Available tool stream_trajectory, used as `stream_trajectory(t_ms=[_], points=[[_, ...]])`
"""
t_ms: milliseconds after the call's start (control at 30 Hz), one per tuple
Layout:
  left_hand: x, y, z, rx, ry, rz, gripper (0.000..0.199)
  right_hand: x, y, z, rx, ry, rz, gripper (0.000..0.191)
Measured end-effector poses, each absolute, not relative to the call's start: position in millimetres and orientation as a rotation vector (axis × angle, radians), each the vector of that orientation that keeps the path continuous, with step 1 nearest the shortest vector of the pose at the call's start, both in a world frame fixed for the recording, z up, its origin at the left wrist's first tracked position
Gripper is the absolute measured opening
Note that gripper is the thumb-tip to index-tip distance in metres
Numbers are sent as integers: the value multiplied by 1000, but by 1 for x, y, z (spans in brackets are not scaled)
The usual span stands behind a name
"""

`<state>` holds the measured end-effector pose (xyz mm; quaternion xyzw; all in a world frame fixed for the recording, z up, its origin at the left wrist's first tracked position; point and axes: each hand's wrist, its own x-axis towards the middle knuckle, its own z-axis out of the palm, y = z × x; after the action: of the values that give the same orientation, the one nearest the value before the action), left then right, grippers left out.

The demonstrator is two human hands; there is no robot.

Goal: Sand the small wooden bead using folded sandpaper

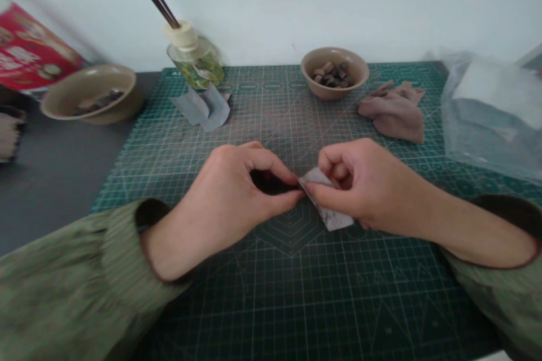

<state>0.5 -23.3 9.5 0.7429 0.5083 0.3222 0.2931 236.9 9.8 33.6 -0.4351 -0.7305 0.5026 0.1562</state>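
Note:
My right hand (pixel 359 186) pinches a small folded piece of pale sandpaper-like sheet (pixel 336 218) over the middle of the green cutting mat (pixel 292 270). Thumb and forefinger of my left hand (pixel 237 186) are pressed together at the sheet's left edge. Whatever sits between those left fingertips is too small to make out. Behind my hands, a brown bowl (pixel 313 87) holds several small brown and dark pieces. Grey folded sheets (pixel 203 109) lie on the mat at the back left.
A crumpled brown cloth (pixel 396 112) lies right of the bowl, beside a clear plastic bag (pixel 486 124). At the back left are a reed diffuser (pixel 197 61), a second bowl (pixel 122 104) and a red package (pixel 34 50). A white wall stands behind.

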Motion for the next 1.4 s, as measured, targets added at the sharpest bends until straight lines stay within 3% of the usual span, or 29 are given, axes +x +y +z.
stream_trajectory(t_ms=[1167, 1400], points=[[2, -25, 7, 1973, 1374, 883, 8, 240, 9, 33, -1232, -1936, 1544, 31], [2, -25, 8, 1974, 1358, 871, 8, 243, 13, 31, -1272, -2083, 1375, 32]])
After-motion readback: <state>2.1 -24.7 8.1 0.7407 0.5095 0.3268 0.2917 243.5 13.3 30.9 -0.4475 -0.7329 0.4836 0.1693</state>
